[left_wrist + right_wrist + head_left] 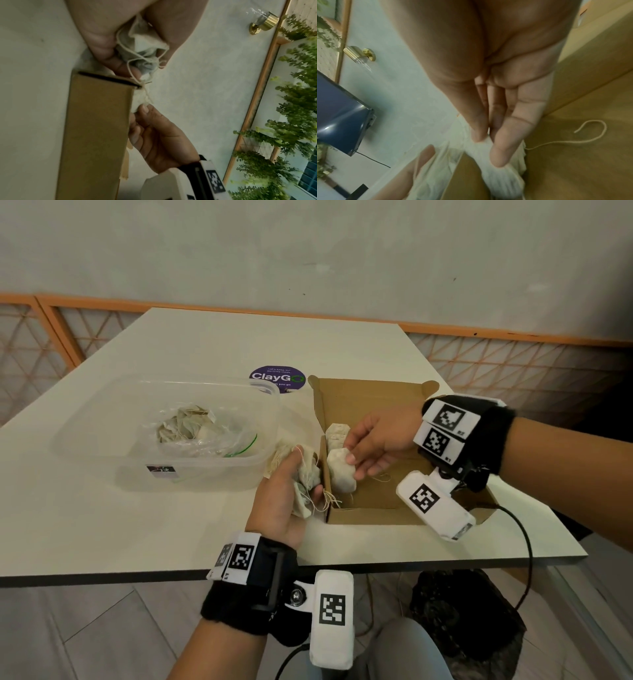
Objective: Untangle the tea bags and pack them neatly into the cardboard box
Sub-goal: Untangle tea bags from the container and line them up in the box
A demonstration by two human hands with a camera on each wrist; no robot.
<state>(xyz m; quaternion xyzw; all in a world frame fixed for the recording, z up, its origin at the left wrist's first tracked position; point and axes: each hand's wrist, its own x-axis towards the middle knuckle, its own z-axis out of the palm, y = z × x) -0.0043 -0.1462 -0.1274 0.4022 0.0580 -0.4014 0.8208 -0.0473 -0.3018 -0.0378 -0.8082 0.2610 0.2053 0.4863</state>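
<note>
My left hand (306,474) grips a tangled bundle of tea bags (303,497) with loose strings, just left of the open cardboard box (380,496). In the left wrist view the left hand (142,60) wraps around that bundle (142,42) above the box's outer wall (96,128). My right hand (352,457) pinches one pale tea bag (340,478) at the box's left wall. A string still joins it to the bundle. In the right wrist view the right hand (488,146) pinches this bag (498,174) over the box floor (573,169). Another tea bag (337,432) lies inside the box.
A clear plastic tub (113,446) stands left of the box, holding a plastic bag with more tea bags (190,429). A purple round sticker (277,378) lies on the white table (137,525) behind. A loose string (583,140) lies on the box floor.
</note>
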